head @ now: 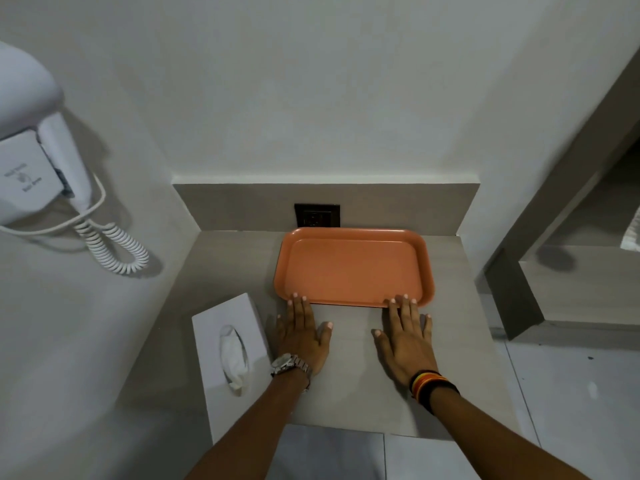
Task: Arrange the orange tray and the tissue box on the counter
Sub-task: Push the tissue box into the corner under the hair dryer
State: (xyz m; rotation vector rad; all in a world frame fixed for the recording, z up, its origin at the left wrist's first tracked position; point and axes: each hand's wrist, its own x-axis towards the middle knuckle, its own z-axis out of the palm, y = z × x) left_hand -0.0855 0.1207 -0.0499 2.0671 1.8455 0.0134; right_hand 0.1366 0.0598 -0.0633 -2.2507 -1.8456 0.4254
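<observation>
The orange tray lies flat on the surface, in its far right part, with its far rim close to the low back panel and just right of the dark wall socket. Its long axis runs from left to right, so the near long rim faces the person. Both hands rest flat, palms down, with fingers spread and holding nothing. The left hand touches the near rim at the left corner with its fingertips, and the right hand does the same near the right corner. The tray is therefore straight ahead of the fingers, on their far side, and both hands are equally near to it. I judge that the person is pushing or squaring the tray against the back, and a small even push from both hands would keep it parallel to the wall.

The tissue box stands at the near left of the surface, just beside the left wrist with its metal watch, a white tissue showing from its top slot. The left hand is clearly the nearer one to it. It looks not yet placed. On the left wall hangs a white hair dryer with a coiled cord
</observation>
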